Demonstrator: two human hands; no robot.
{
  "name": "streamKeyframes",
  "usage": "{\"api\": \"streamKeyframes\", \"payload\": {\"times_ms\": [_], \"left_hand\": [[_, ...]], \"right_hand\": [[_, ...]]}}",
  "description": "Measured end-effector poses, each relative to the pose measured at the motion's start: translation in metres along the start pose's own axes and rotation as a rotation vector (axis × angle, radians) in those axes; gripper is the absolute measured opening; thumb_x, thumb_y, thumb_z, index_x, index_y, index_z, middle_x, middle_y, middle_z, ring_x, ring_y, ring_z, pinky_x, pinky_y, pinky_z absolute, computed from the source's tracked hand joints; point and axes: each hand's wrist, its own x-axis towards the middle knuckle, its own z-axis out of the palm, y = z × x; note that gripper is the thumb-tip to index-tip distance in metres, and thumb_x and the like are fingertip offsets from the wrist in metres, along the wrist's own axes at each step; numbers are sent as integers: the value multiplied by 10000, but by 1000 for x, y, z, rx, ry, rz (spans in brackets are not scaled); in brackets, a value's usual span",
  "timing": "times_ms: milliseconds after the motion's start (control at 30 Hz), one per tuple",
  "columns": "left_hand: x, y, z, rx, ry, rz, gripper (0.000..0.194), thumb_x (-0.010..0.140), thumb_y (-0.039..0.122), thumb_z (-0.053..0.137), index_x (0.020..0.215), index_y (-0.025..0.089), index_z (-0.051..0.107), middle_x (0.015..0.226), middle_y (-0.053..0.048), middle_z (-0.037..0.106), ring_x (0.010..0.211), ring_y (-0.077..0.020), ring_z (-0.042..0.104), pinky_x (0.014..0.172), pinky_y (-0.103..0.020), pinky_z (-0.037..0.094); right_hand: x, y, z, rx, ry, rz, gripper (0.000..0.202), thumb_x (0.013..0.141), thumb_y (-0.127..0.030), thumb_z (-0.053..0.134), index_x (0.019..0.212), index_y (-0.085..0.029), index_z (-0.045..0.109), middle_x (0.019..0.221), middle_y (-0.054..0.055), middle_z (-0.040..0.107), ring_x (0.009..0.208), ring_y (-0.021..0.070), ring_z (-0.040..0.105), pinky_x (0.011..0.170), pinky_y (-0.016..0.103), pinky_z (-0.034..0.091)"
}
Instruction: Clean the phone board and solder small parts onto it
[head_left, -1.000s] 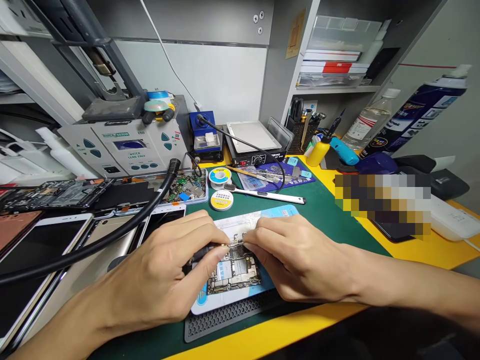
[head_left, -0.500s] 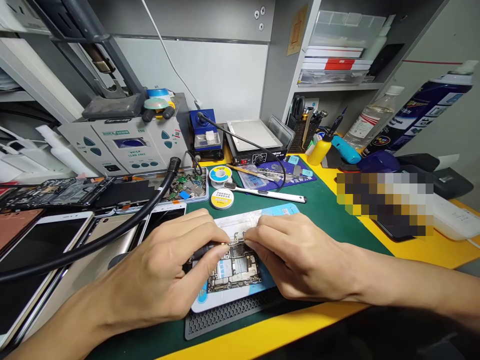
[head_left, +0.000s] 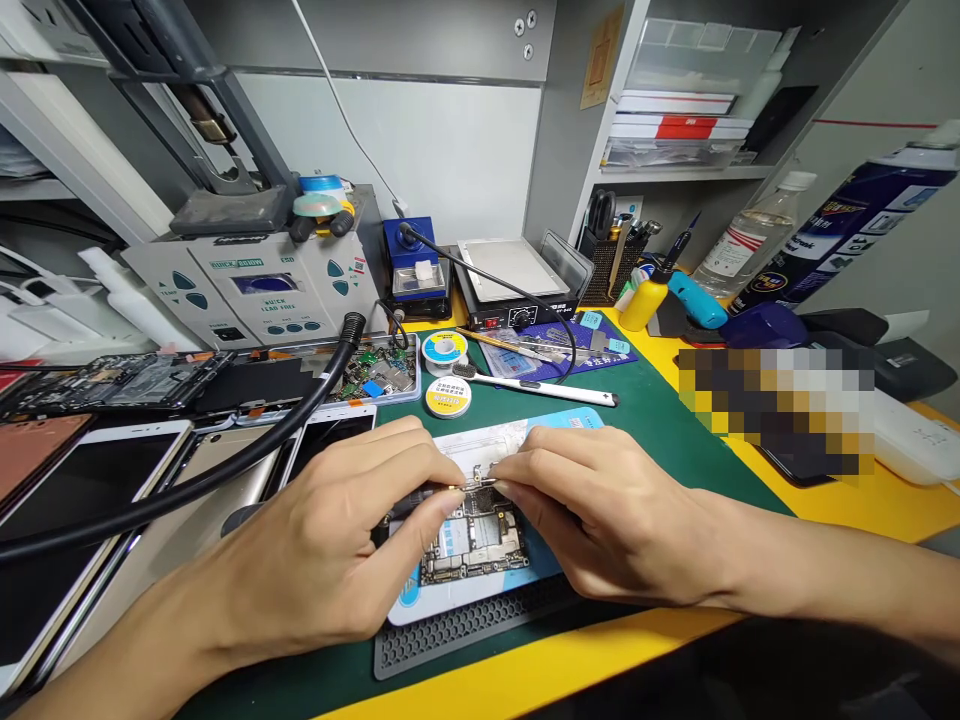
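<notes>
Far left, a white phone [head_left: 82, 490] and a gold phone [head_left: 214, 455] lie side by side, with a thick black hose [head_left: 341, 352] running across them from a grey machine [head_left: 262, 270]. Next comes the left hand [head_left: 375, 530], its thumb and forefinger pinched together on the near end of a thin metal strip [head_left: 480, 485]; a dark tool [head_left: 411, 504] shows partly behind those fingers, and whether they grip it I cannot tell. Beyond the hand stand a solder spool [head_left: 444, 349] and a round tin [head_left: 448, 396]. The strip spans the gap between both hands, directly over the upper part of the circuit board [head_left: 476, 545]. This board rests on a white and blue plate [head_left: 570, 420], just below the fingertips, with a grey mat [head_left: 420, 650] showing under the plate on the tabletop [head_left: 600, 640]. The right hand [head_left: 615, 510] pinches the strip's other end between thumb and forefinger, hiding that tip. Behind it lies a white brush [head_left: 555, 389], and further right a yellow bottle [head_left: 643, 302] stands near a clear bottle [head_left: 742, 240].
</notes>
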Motion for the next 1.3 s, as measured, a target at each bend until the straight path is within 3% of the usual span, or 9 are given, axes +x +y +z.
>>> {"api": "streamKeyframes", "payload": {"times_ms": [400,633,833,1033,1300], "left_hand": [[0,0,0,5,6,8,145,1017,68,561,1046,188,635,893,4,654,807,-111,581,737,-241,475],[0,-2,0,5,1,0,156,1019,69,559,1064,198,635,902,8,654,818,-114,588,748,-246,478],[0,-2,1,-3,-3,4,148,1017,70,567,1059,193,638,905,4,657,820,-111,590,748,-239,483],[-1,-2,0,-1,7,11,151,1015,67,569,1063,193,637,910,-1,664,825,-116,598,754,-247,486],[0,-1,0,7,7,10,149,1018,72,567,1060,195,641,899,-2,658,814,-119,592,736,-248,481]], "right_hand": [[-1,-1,-2,-10,-8,-28,252,952,-16,523,1013,18,764,731,75,599,611,178,439,525,323,340],[1,1,-2,55,4,-1,247,949,-2,527,1035,31,757,758,86,624,626,170,475,547,296,393],[1,1,-3,6,-29,-23,278,945,-10,504,1004,29,773,718,75,595,600,180,430,521,329,335],[0,0,-2,53,6,-3,260,945,-7,519,1034,37,759,743,79,610,618,171,462,542,302,381],[3,-1,-2,22,-47,-2,285,956,-20,495,1034,22,767,735,76,597,608,180,432,526,328,341]]}}
